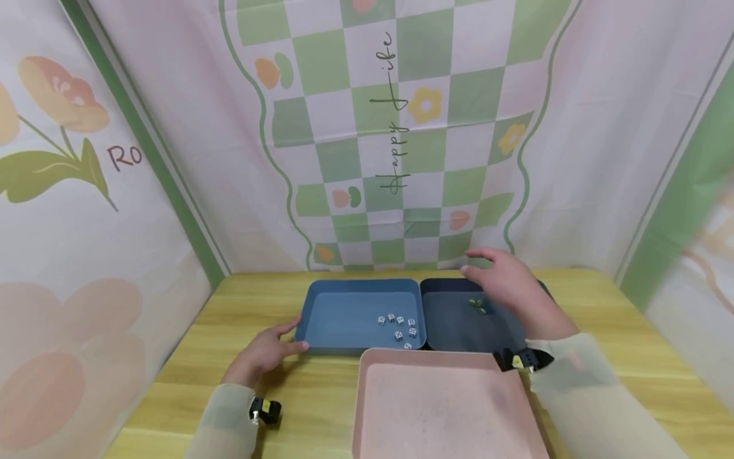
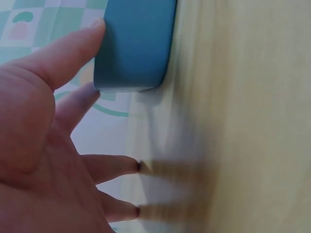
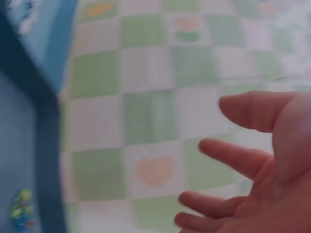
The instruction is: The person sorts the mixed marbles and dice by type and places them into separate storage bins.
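Note:
My left hand (image 1: pixel 266 352) is at the left end of a blue tray (image 1: pixel 338 319), its thumb and index finger touching the near left corner while the other fingers stretch out below it in the left wrist view. Several white dice (image 1: pixel 398 335) with dark pips lie toward the right side of that tray. Over the back of a dark navy tray (image 1: pixel 459 331), my right hand (image 1: pixel 507 284) hovers with fingers spread and nothing in them. A small cluster of green and yellow pieces (image 1: pixel 478 306) lies in the navy tray, blurred in the right wrist view.
A pink tray (image 1: pixel 441 408) sits in front of the two others, nearest me. All stand on a wood-grain table (image 1: pixel 195 382). A checkered cloth (image 1: pixel 390 153) hangs behind the table's far edge, and printed curtains close off both sides.

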The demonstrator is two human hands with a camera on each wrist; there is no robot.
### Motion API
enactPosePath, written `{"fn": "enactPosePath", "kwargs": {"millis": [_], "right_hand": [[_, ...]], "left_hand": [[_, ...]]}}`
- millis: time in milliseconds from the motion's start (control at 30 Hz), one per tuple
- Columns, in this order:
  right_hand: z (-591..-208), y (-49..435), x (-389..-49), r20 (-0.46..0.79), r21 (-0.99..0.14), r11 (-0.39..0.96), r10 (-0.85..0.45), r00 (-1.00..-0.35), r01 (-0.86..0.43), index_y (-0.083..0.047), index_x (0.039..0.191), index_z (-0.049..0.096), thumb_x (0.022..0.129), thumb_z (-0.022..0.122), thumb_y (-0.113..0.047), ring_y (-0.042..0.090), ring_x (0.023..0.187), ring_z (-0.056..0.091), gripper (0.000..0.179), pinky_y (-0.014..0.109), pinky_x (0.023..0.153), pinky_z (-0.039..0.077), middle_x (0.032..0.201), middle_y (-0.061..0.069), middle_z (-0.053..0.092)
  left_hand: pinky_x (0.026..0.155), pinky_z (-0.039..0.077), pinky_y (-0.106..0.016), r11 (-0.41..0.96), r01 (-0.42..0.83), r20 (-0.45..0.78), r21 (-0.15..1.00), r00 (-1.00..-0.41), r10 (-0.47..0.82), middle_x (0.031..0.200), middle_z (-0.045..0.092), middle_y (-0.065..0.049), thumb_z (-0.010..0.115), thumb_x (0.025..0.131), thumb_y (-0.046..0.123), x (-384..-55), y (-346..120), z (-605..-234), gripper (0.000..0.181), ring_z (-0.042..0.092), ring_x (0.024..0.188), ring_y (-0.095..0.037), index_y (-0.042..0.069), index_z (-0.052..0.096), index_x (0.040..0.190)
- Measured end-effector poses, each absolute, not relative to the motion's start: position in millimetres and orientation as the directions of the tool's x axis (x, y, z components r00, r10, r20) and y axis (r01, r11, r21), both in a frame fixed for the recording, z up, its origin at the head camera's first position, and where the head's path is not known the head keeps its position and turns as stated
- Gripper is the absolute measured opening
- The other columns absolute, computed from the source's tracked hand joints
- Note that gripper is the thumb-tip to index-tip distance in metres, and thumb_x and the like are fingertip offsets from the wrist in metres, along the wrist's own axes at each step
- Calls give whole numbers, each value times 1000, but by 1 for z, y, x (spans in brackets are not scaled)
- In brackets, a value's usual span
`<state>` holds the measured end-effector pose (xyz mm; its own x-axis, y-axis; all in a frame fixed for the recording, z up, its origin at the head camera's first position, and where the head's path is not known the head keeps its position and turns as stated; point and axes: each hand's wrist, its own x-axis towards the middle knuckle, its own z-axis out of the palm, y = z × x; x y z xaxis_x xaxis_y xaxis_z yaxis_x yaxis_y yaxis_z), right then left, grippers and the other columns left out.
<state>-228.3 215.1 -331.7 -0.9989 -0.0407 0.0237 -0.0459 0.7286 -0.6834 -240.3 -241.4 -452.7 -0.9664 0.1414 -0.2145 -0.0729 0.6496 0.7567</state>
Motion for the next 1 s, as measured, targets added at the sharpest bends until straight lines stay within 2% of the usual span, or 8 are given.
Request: {"fn": "enactPosePath", "kwargs": {"millis": [133, 267, 367, 500, 600, 800, 900, 1000], "right_hand": [[-315, 212, -194, 79, -597, 797, -54, -995, -90, -2, 150, 41, 100, 56, -46, 51, 141, 20, 68, 69, 104, 27, 156, 30, 25], [-308, 213, -161, 79, -525, 849, -14, -997, -54, -2, 152, 38, 98, 54, -55, 58, 139, 13, 77, 74, 102, 23, 156, 37, 11], [-308, 215, -142, 79, -491, 871, 18, -997, -23, -1, 152, 36, 97, 52, -59, 62, 136, 13, 82, 76, 100, 22, 154, 40, 9], [-312, 218, -121, 85, -447, 894, 60, -995, 16, 3, 151, 35, 97, 51, -59, 65, 134, 10, 83, 77, 100, 18, 150, 45, 10], [-318, 219, -108, 114, -407, 913, 71, -991, 19, 6, 149, 37, 98, 54, -54, 65, 133, 9, 80, 76, 103, 13, 147, 48, 13], [-340, 219, -85, 173, -264, 964, 61, -983, 13, 9, 140, 48, 97, 60, -47, 66, 129, 16, 72, 73, 104, 13, 138, 53, 23], [-352, 217, -78, 166, -238, 970, 80, -983, 39, 6, 142, 47, 96, 54, -61, 71, 127, 13, 82, 77, 99, 15, 138, 54, 21], [-361, 212, -75, 129, -275, 956, 145, -981, 106, 0, 150, 39, 91, 41, -77, 74, 126, 4, 97, 82, 95, 8, 142, 53, 12]], "left_hand": [[110, 20, -67, 672, -75, -224, 737, -965, 138, 155, 35, -20, 76, 89, 37, -241, -237, -451, 73, 27, 140, -49, 27, 42, 153], [109, 20, -68, 690, -70, -225, 720, -965, 137, 155, 35, -20, 75, 90, 35, -242, -230, -445, 74, 28, 140, -49, 26, 40, 154], [109, 20, -69, 695, -48, -209, 717, -967, 148, 156, 34, -19, 74, 91, 33, -244, -226, -440, 75, 27, 140, -49, 24, 37, 156], [107, 9, -73, 762, 13, -164, 647, -974, 156, 157, 29, -22, 68, 95, 39, -242, -222, -430, 71, 13, 141, -55, 23, 36, 156], [104, -1, -76, 836, 58, -121, 545, -982, 147, 158, 21, -30, 63, 96, 45, -229, -216, -417, 70, 2, 140, -60, 22, 36, 156], [101, -11, -76, 931, 70, -76, 359, -992, 104, 157, 11, -34, 63, 94, 50, -179, -190, -385, 72, -4, 138, -62, 21, 39, 155], [101, -12, -76, 962, 67, -56, 266, -995, 85, 156, 13, -34, 60, 93, 57, -154, -173, -379, 72, -4, 138, -62, 21, 42, 153], [100, -11, -78, 979, 59, -25, 193, -998, 65, 156, 18, -34, 53, 91, 67, -135, -153, -380, 77, 0, 139, -62, 21, 45, 152]]}}
